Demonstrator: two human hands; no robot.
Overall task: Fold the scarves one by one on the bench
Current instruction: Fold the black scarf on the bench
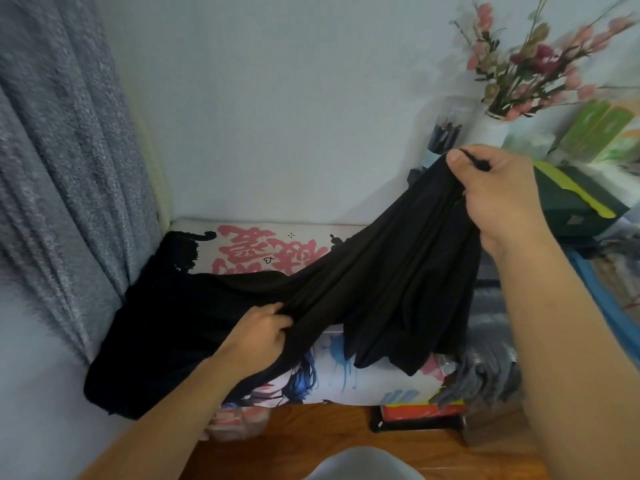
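A black scarf (384, 282) stretches across the bench (263, 237), which wears a white cover printed with pink characters and a blue-haired figure. My right hand (498, 199) grips one gathered end of the scarf and holds it raised at the upper right. My left hand (263, 332) grips the cloth lower down at mid-length, close to the bench. From there the scarf's other part lies heaped in a dark pile on the bench's left end. A grey fringed scarf (485, 372) lies at the bench's right end.
A grey curtain (59, 174) hangs at the left. Behind the right hand stand a white vase of pink flowers (491, 129), a cup of pencils (445, 133) and a dark green box (571, 199). A wooden floor (346, 448) and a red-and-black object (419, 415) lie below the bench.
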